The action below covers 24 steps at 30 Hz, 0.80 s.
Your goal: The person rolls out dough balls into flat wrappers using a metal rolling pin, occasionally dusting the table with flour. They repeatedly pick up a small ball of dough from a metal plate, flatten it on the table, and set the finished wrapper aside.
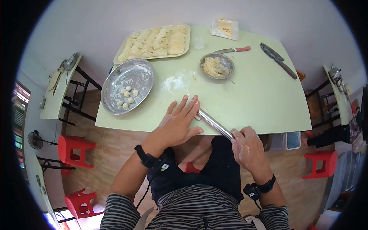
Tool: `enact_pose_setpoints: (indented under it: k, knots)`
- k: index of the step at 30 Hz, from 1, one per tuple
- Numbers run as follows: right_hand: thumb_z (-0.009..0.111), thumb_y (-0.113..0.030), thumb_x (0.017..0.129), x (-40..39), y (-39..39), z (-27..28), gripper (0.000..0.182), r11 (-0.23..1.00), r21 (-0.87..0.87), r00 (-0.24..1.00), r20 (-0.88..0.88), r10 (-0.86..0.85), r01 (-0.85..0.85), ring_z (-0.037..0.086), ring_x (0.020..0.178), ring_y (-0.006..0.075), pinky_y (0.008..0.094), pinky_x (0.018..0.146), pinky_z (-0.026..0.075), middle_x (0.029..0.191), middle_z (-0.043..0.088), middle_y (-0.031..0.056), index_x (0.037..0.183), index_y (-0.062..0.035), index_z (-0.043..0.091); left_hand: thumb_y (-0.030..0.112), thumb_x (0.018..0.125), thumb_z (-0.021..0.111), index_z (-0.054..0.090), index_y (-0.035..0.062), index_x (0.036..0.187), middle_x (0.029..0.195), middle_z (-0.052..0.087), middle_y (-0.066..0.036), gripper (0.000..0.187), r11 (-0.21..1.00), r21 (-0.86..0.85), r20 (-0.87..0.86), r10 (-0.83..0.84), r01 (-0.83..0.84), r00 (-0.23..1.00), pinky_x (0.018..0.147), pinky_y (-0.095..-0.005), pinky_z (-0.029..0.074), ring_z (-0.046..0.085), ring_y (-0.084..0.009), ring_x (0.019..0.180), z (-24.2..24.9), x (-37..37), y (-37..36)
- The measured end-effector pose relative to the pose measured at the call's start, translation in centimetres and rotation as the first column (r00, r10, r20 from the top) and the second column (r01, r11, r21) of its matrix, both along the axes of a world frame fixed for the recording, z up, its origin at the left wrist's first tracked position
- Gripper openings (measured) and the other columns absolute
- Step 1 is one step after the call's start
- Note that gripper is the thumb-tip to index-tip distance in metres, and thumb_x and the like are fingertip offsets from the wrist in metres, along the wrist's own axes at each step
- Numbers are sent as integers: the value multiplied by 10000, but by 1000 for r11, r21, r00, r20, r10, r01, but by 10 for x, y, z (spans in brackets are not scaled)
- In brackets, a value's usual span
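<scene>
My right hand [247, 147] is wrapped round the near end of a shiny metal rolling pin [214, 123], which slants over the table's front edge. The pin's far end reaches the fingers of my left hand [179, 119]. That hand lies palm down at the front of the table, fingers stretched out, and whatever is beneath it is hidden. Loose white flour [173, 84] is scattered just beyond the fingertips. To the left, a steel basin [142, 99] dusted with flour holds several small dough balls [125, 92]. A metal bowl of crumbly pale filling [215, 66] stands farther back on the right.
Rows of folded dumplings [153, 42] fill a tray [187, 48] at the back left. A red-handled knife [234, 50], a plastic packet [225, 28] and a dark-handled knife [281, 63] lie farther right. Red stools [76, 151] stand on the floor; at far right is another person [333, 136].
</scene>
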State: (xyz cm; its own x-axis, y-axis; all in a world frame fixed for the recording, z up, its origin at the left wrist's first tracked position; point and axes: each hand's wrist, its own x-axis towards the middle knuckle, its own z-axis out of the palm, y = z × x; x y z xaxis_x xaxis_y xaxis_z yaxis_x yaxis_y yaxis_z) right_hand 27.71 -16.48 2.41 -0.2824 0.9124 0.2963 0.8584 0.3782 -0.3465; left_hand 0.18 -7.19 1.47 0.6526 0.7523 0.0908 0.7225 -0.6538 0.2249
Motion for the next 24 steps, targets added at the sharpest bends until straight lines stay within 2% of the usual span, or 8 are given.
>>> enact_pose_setpoints:
  k: [5, 8, 10, 13, 17, 19, 24]
  knots:
    - [707, -167, 896, 10, 15, -6, 353, 995, 72, 997, 17, -76, 75, 580, 940, 379, 474, 802, 496, 1046, 570, 209, 1197, 10, 652, 582, 998, 514, 252, -20, 1587, 1674, 217, -223, 882, 997, -61, -23, -51, 50, 998, 1225, -571, 214, 199, -468, 1534, 7, 14, 31]
    - [705, -177, 902, 19, 26, -14, 354, 988, 77, 990, 29, -135, 132, 566, 984, 386, 486, 845, 479, 1095, 560, 215, 1198, 11, 653, 652, 1001, 448, 209, -24, 1603, 1680, 198, -224, 936, 987, -155, -65, -58, 48, 996, 1248, -559, 162, 150, -450, 1553, 14, 24, 45]
    - [693, -184, 914, 25, 34, -18, 349, 979, 129, 985, 48, -165, 157, 555, 1005, 389, 503, 866, 463, 1119, 556, 220, 1199, 13, 652, 711, 983, 413, 184, -22, 1613, 1685, 186, -223, 993, 961, -275, -125, -55, 19, 991, 1261, -552, 110, 108, -432, 1566, 19, 29, 55]
    - [685, -192, 925, 30, 44, -18, 356, 973, 122, 978, 60, -202, 194, 556, 1057, 401, 512, 900, 459, 1189, 568, 240, 1213, 15, 649, 772, 938, 413, 250, -35, 1592, 1685, 199, -217, 1052, 946, -324, -75, -22, -4, 997, 1257, -581, 91, 97, -414, 1573, 19, 35, 62]
    - [668, -202, 940, 31, 41, -19, 365, 975, 122, 980, 59, -192, 184, 552, 1123, 417, 516, 938, 456, 1286, 567, 255, 1237, 8, 646, 757, 935, 444, 256, -31, 1591, 1682, 205, -219, 1043, 971, -239, -99, -11, -14, 995, 1255, -585, 100, 110, -416, 1571, 17, 30, 50]
    - [661, -204, 940, 25, 30, -15, 381, 987, 61, 982, 110, -156, 150, 551, 1171, 424, 512, 965, 455, 1356, 563, 246, 1263, -1, 641, 780, 914, 462, 218, -26, 1602, 1680, 199, -228, 1087, 994, -111, -143, -17, 1, 990, 1251, -581, 108, 122, -439, 1562, 18, 24, 32]
    - [660, -202, 934, 10, 8, -14, 393, 991, 72, 982, 145, -119, 109, 567, 1164, 405, 511, 959, 459, 1345, 585, 217, 1281, -19, 639, 802, 881, 481, 266, -26, 1582, 1671, 225, -226, 1106, 1000, -19, -87, -15, 13, 996, 1239, -593, 143, 187, -459, 1540, 5, 1, 0]
